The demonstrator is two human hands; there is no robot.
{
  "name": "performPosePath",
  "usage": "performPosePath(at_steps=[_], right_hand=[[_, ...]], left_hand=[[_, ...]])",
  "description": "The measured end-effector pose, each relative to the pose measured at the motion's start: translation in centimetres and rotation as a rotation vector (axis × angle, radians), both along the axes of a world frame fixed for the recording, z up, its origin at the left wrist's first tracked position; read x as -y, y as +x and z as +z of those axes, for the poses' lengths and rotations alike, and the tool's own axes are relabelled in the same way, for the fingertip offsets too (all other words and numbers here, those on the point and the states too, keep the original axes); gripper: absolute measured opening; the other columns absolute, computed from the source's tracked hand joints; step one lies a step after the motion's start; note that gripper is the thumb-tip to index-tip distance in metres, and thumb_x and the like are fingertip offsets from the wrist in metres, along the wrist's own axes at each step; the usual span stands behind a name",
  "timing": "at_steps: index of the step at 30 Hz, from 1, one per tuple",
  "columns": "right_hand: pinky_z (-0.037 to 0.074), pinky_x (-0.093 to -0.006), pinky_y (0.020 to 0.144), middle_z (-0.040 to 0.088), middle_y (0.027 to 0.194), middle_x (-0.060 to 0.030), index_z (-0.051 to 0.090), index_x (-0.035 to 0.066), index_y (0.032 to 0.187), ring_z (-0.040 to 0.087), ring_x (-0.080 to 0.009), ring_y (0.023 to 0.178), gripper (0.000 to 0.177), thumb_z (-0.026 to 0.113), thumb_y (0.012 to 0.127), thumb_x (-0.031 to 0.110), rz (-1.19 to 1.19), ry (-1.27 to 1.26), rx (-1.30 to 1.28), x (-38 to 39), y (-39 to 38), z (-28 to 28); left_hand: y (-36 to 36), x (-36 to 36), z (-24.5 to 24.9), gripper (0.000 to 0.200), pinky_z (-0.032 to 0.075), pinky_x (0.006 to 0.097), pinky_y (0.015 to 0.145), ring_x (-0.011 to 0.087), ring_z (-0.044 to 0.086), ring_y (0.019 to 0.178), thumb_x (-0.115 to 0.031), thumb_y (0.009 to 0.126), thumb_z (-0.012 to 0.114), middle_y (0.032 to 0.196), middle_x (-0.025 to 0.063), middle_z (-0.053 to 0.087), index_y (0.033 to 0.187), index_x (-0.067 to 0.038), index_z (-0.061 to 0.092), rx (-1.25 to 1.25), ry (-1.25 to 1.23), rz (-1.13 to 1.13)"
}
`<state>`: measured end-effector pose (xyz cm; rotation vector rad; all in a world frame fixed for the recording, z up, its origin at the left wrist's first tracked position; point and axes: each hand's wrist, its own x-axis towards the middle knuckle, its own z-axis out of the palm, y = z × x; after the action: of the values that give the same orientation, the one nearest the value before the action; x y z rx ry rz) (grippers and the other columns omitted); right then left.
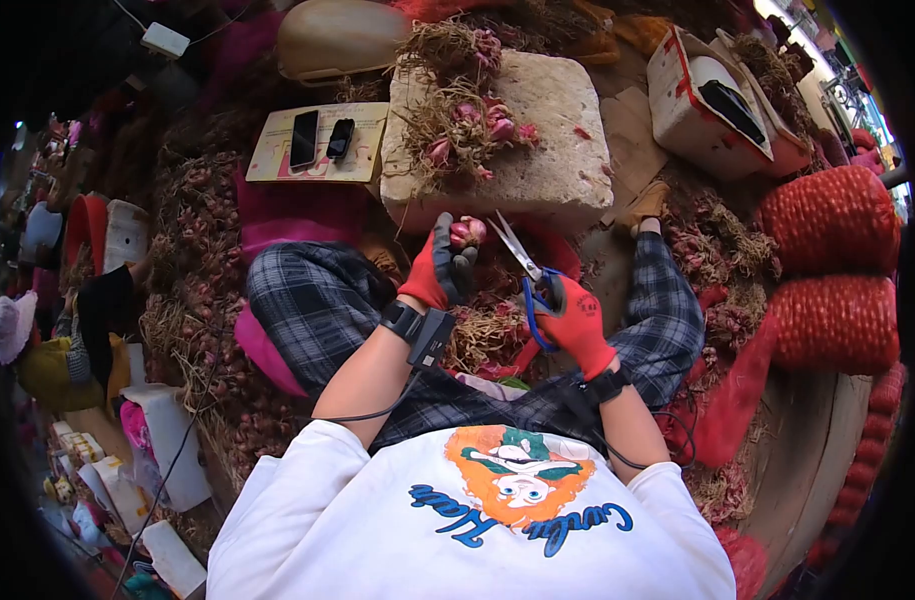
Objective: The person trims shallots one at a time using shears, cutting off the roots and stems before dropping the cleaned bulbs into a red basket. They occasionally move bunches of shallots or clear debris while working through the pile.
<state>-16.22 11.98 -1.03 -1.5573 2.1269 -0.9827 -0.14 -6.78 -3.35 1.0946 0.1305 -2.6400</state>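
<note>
My left hand [437,268], in a red and dark grey glove, has its fingers closed round a small bunch of shallots [467,233] just in front of the foam block. In my right hand [574,318], also gloved, are scissors [522,252] with blue handles. Their blades are parted and point up and left toward the shallots, apart from them. On the pale foam block [552,120] lies a heap of shallots [467,125] with dry tops. Below and between my hands, more dry stalks and shallots [482,335] lie between my legs.
A phone [304,138] and a small black device [340,138] rest on a flat box [267,150] at left. Shallots [202,260] are piled beside my legs. Red net sacks [827,230] are stacked at right, near an open foam box [677,115]. Another person's dark sleeve [105,300] shows at far left.
</note>
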Motion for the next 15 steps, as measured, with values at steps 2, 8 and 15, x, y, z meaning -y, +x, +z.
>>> performPosePath(at_steps=[2, 8, 15], right_hand=[[0.048, -0.0331, 0.068, 0.063, 0.088, -0.01, 0.06, 0.007, 0.103, 0.063, -0.0236, 0.075, 0.04, 0.07, 0.077, 0.035, -0.05, -0.027, 0.142, 0.0, -0.5, -1.0], [0.047, -0.0292, 0.071, 0.066, 0.085, -0.0074, 0.062, 0.006, 0.103, 0.062, -0.0182, 0.074, 0.036, 0.07, 0.079, 0.031, -0.125, 0.104, 0.388, -0.1, -1.5, -0.3], [0.047, -0.0281, 0.075, 0.067, 0.089, -0.0068, 0.063, 0.006, 0.104, 0.062, -0.0155, 0.079, 0.032, 0.069, 0.079, 0.024, -0.116, 0.169, 0.474, 0.4, -1.1, 0.1]], left_hand=[[1.8, 1.5, 3.0, 0.033, 0.043, 0.0168, 0.037, 0.0086, 0.055, 0.048, -0.05, 0.084, 0.06, 0.066, -0.0028, 0.059, 0.084, -0.017, 0.059, -0.086, -0.388, 0.236], [18.3, 4.9, 12.4, 0.028, 0.04, 0.018, 0.056, 0.0033, 0.051, 0.068, -0.037, 0.094, 0.052, 0.08, -0.0035, 0.06, 0.098, -0.011, 0.062, 0.914, -1.537, 0.938], [40.7, 3.9, -9.5, 0.029, 0.045, 0.0255, 0.059, 0.0128, 0.06, 0.069, -0.034, 0.094, 0.049, 0.081, -0.0026, 0.062, 0.105, -0.01, 0.06, 1.481, -1.304, -0.118]])
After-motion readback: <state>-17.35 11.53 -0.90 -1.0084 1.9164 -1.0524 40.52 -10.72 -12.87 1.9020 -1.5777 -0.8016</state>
